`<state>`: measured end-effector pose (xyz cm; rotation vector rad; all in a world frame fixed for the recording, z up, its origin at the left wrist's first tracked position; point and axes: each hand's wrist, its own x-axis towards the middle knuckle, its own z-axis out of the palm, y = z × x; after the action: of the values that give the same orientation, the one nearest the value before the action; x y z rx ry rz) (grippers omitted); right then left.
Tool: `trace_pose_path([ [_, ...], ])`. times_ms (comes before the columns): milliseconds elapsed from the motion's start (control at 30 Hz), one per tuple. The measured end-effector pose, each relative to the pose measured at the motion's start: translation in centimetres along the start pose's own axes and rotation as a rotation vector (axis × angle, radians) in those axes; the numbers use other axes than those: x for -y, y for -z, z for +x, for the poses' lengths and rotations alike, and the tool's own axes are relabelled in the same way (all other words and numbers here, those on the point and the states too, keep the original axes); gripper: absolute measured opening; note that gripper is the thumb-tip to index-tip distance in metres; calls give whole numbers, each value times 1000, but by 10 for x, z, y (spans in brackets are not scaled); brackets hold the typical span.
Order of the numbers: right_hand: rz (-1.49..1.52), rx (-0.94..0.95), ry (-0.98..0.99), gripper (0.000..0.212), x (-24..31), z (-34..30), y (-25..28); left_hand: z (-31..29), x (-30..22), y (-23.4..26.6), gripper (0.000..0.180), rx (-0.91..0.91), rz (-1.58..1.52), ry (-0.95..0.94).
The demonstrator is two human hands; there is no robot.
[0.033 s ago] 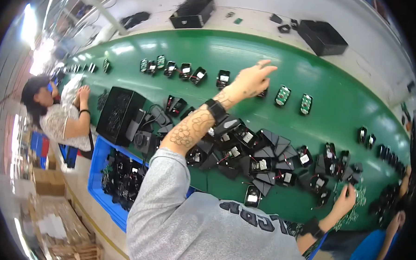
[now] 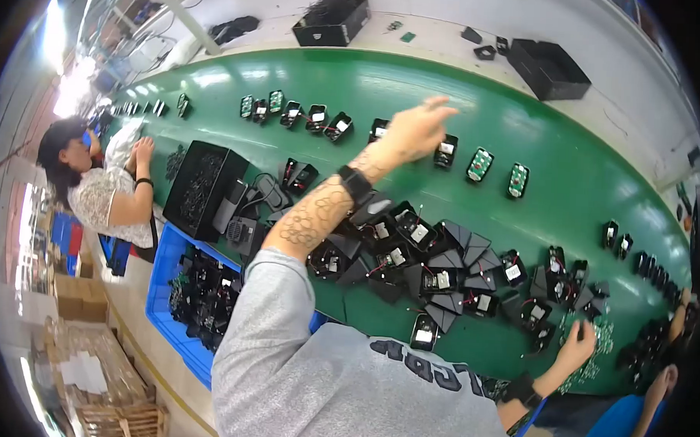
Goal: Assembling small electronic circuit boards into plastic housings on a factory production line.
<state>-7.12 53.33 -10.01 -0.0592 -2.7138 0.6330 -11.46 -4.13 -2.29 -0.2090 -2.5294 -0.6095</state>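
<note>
My left hand (image 2: 418,129) hangs over the far row of small black housings, its fingers stretched out and nothing visible in them. Nearest to it are a black housing with a white label (image 2: 445,151) just right of the fingers and another housing (image 2: 379,130) partly hidden by the wrist. Further right in the row lie two housings with green circuit boards (image 2: 480,165). My right hand (image 2: 577,349) is low at the right, thumb and finger apart, beside scattered small pale green parts (image 2: 601,343) and below some open black housings (image 2: 535,311).
A heap of black housings and wedge-shaped covers (image 2: 441,279) covers the green bench (image 2: 403,76) before me. At the left stand a black box (image 2: 235,170) and a blue crate (image 2: 156,308). A co-worker (image 2: 105,180) sits left; another person's blue sleeve (image 2: 610,429) shows at the right.
My left hand has drawn slightly left, uncovering the labelled housing beside its fingers. My right hand has shifted slightly left and down, its fingertips now further apart.
</note>
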Motion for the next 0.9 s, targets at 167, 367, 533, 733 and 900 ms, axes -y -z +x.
trace_pose_path([
  [167, -209, 0, 59, 32, 23, -12, -5, -62, 138, 104, 31, -441, 179, 446],
  [367, -66, -29, 101, 27, 13, 0, -1, -187, 297, 172, 29, -533, 516, 1309],
  [533, 180, -150, -112, 26, 31, 0, 6, -219, 349, 175, 32, -586, 296, 1167],
  [733, 808, -146, -173, 33, 78, -5, 31, -182, 309, 159, 69, -208, -214, 1178],
  [900, 933, 167, -62, 24, 108, 2, 19, -232, 282, 225, 23, -191, -550, 1082],
])
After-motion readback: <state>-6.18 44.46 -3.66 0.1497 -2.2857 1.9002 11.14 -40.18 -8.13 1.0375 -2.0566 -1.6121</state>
